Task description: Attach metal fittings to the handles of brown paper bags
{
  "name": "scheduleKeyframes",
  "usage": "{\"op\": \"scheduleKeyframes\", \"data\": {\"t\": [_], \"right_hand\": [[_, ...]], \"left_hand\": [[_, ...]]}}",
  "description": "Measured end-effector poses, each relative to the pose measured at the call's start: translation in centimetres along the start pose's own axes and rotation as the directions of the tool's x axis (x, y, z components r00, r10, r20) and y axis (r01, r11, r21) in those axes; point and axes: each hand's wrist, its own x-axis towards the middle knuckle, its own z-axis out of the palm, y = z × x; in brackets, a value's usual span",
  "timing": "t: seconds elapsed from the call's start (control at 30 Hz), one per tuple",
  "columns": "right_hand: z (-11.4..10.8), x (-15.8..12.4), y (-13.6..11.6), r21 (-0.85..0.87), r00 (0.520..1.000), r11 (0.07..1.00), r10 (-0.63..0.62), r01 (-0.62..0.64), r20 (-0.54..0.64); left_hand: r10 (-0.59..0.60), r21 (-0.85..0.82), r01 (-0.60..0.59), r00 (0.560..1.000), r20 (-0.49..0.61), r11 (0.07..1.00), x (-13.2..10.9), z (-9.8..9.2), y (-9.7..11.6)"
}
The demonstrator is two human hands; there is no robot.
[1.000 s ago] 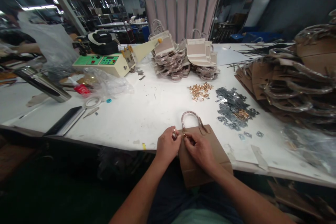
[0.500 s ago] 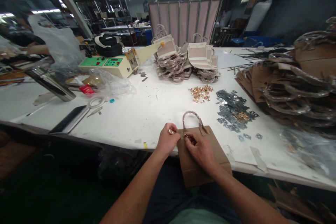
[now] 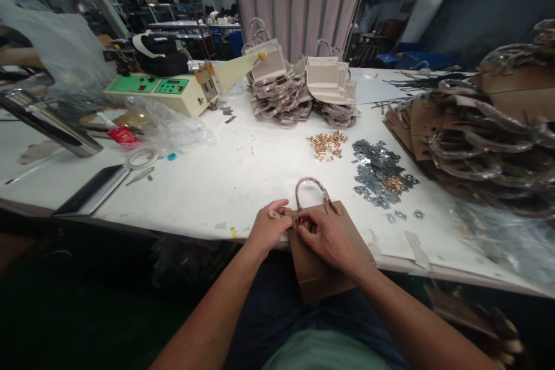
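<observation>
A: What's nearest?

B: Both hands, meeting at the top edge of a brown bag (image 3: 323,254) that lies flat over the near edge of the table (image 3: 243,185) and hangs into the lap. The left hand (image 3: 269,228) is curled, fingers pinched at the bag's top left corner; something small and pale shows at its fingertips, but I can't tell what. The right hand (image 3: 325,237) is also curled, thumb and forefinger pinched on a small gold clip (image 3: 299,221) where the handle (image 3: 311,191) meets the bag.

A: How far along does it look?

B: My guess is mid-fitting on this bag. The handle's right end sits at the bag edge; the left end is the one under the fingers, and I can't see whether its clip is closed.

A: And further out?

B: Just beyond the bag, a heap of gold clips (image 3: 327,144) and a spread of dark plates (image 3: 377,170), some loose near the bag. To the right, a big pile of brown bags (image 3: 477,133) with wrapped handles. At the far side, two stacks of pale bags (image 3: 299,89). Left of those, a cream machine (image 3: 173,92) with a green panel, plastic wrap (image 3: 169,127) and a tape roll (image 3: 143,159).

A: So plenty left?

B: Judging by the loose parts, yes.
</observation>
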Motion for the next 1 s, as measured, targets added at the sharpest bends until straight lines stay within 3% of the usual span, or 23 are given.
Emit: {"op": "scheduleKeyframes", "data": {"t": [0.1,0.2,0.33,0.43,0.53,1.0], "right_hand": [[0.0,-0.3,-0.4,0.04,1.0,0.999,0.021,-0.02,-0.012],[0.1,-0.8,-0.5,0.069,1.0,0.997,0.031,-0.031,0.004],[0.4,-1.2,0.1,0.078,0.999,0.996,0.034,-0.036,0.024],[0.5,-1.3,0.5,0.077,0.999,0.996,0.036,-0.038,0.03],[0.5,-1.4,0.7,0.081,0.998,0.995,0.048,-0.05,0.03],[1.1,-1.5,1.1,0.045,1.0,0.999,0.023,-0.023,0.002]], "left_hand": [[-0.005,0.037,0.005,1.0,0.024,0.999,-0.2,-0.3,-0.2],[0.036,0.183,-0.052,0.996,0.086,0.982,-0.5,-0.6,-0.2],[0.235,0.375,-0.281,0.958,0.163,0.883,-0.8,-0.5,-0.5],[0.36,0.477,-0.385,0.921,0.148,0.79,-1.0,0.0,-0.9],[0.395,0.516,-0.392,0.912,0.109,0.762,-1.2,0.4,-1.3],[0.389,0.451,-0.315,0.917,-0.082,0.835,-1.7,1.3,-2.9]]}}
